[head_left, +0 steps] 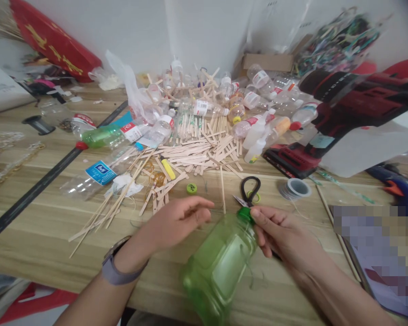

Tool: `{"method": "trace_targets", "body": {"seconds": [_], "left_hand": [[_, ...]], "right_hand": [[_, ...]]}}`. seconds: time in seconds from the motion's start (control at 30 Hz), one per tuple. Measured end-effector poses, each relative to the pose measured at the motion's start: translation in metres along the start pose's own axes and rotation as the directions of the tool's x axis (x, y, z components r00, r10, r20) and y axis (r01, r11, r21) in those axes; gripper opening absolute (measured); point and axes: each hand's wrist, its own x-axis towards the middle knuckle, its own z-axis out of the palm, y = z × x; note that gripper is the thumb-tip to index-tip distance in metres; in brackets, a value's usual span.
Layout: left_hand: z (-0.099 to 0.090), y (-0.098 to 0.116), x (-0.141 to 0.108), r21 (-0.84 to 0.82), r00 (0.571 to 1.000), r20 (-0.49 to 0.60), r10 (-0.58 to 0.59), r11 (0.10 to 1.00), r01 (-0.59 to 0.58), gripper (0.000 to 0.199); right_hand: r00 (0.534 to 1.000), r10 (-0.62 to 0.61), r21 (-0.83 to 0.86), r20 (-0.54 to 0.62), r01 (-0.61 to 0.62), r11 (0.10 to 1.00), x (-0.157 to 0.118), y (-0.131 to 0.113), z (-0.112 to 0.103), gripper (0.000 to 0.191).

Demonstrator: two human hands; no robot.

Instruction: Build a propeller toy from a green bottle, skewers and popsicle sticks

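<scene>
Right hand (282,231) holds a green bottle (221,262) by its capped neck, seemingly for steadiness, near the table's (163,271) front edge; left hand (177,222) hovers empty, grip parted.

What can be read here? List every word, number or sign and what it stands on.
Nothing reads clearly.
Blue label on a clear bottle: lettering blurred.
Other bottle labels: too small.
Red-black drill: collar marks blurred.
Red object: gold shapes, too blurred.
Yellow-green cap: dark mark, too small.
Large green bottle: no lettering visible.
</scene>
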Motion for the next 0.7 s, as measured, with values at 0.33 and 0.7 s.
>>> {"method": "trace_targets", "body": {"seconds": [0.33, 0.7], "left_hand": [[0.015, 0.010, -0.027, 0.202, 0.806, -0.537, 0.249, 0.966, -0.164, 0.013], [0.068, 0.002, -0.027, 0.772, 0.659, -0.388, 0.644, 0.618, -0.149, 0.008]], "right_hand": [[0.950, -0.144, -0.066, -0.278, 0.131, 0.989, 0.007, -0.002, 0.001, 0.047], [0.956, -0.119, -0.003, -0.267, 0.123, 0.992, 0.002, 0.001, 0.006, 0.046]]}}
